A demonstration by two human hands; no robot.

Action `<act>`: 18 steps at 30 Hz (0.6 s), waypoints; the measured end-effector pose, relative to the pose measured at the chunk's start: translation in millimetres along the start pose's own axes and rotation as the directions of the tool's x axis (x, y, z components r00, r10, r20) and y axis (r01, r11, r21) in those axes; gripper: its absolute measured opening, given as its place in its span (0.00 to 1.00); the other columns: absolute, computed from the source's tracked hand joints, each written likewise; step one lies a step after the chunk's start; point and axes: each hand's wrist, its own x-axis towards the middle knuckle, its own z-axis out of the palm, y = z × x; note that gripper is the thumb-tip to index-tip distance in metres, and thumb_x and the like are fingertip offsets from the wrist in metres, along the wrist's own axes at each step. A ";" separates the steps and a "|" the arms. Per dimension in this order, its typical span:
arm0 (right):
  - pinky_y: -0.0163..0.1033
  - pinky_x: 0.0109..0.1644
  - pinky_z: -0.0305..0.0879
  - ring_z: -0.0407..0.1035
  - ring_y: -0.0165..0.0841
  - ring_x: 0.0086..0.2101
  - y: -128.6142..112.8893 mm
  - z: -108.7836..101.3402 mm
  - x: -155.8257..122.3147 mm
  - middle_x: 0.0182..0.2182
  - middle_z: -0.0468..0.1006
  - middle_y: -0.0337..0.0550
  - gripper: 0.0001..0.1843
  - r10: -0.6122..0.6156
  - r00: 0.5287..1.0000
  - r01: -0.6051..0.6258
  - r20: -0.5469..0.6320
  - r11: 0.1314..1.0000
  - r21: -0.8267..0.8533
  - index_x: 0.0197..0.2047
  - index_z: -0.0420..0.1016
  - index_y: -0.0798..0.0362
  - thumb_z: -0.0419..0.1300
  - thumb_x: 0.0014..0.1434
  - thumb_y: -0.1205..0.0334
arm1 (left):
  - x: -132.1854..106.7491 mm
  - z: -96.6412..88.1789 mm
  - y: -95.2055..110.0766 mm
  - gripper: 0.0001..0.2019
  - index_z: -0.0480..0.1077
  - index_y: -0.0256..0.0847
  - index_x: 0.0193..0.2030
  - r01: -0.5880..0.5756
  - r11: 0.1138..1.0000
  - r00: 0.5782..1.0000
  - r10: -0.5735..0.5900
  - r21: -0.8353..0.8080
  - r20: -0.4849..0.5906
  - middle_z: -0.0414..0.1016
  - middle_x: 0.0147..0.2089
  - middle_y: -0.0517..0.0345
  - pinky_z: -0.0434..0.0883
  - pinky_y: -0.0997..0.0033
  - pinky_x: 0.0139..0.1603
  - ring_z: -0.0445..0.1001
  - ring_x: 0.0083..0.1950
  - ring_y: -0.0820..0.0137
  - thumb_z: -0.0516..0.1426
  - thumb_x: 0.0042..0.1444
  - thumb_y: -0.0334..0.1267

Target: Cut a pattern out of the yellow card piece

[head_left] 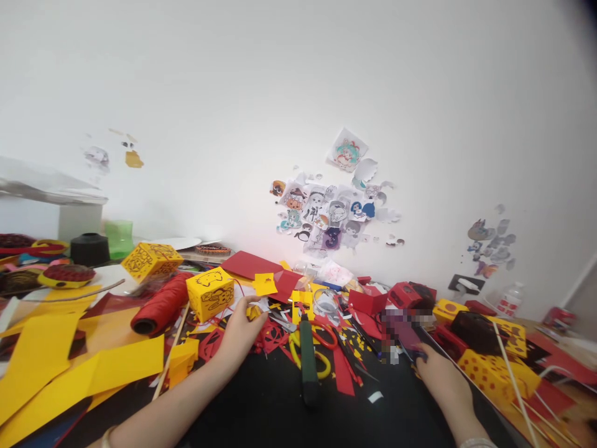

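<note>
My left hand (241, 330) is over the clutter at mid-desk, its thumb and forefinger curved around a small yellow paper piece (254, 311). Just left of it stands a yellow paper cube (209, 295) with black line drawings. My right hand (441, 370) has its fingers on the near end of a phone (407, 333), partly blurred out by pixelation. Between my hands lie a dark green-handled craft knife (308, 364), yellow-handled scissors (321, 366) and red-handled scissors (329, 336), among red and yellow paper scraps.
At left lie a red thread spool (161, 303), yellow paper sheets (107, 373) and another patterned cube (152, 261). Yellow and red boxes (499, 373) and thin sticks crowd the right side. Behind the desk, the white wall (209, 124) carries stickers (338, 211).
</note>
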 end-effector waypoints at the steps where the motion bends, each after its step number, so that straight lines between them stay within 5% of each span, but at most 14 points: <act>1: 0.42 0.40 0.65 0.72 0.43 0.40 -0.1 -0.1 -0.2 0.39 0.77 0.52 0.23 0.001 1.000 -0.001 0.005 1.000 -0.003 0.52 0.67 0.50 0.45 0.54 0.63 | 0.0 0.0 0.1 0.17 0.63 0.41 0.37 0.003 1.000 1.000 -0.003 0.002 0.003 0.68 0.26 0.65 0.66 0.67 0.33 0.70 0.28 0.68 0.55 0.38 0.43; 18: 0.41 0.42 0.64 0.72 0.42 0.40 -0.2 1.1 -1.9 0.38 0.78 0.50 0.22 -0.021 1.000 0.021 -0.011 1.000 0.013 0.51 0.67 0.50 0.46 0.53 0.63 | -3.2 -0.6 4.3 0.23 0.59 0.38 0.46 0.102 0.995 0.994 -0.102 0.007 0.030 0.62 0.23 0.67 0.61 0.72 0.24 0.60 0.18 0.73 0.46 0.39 0.32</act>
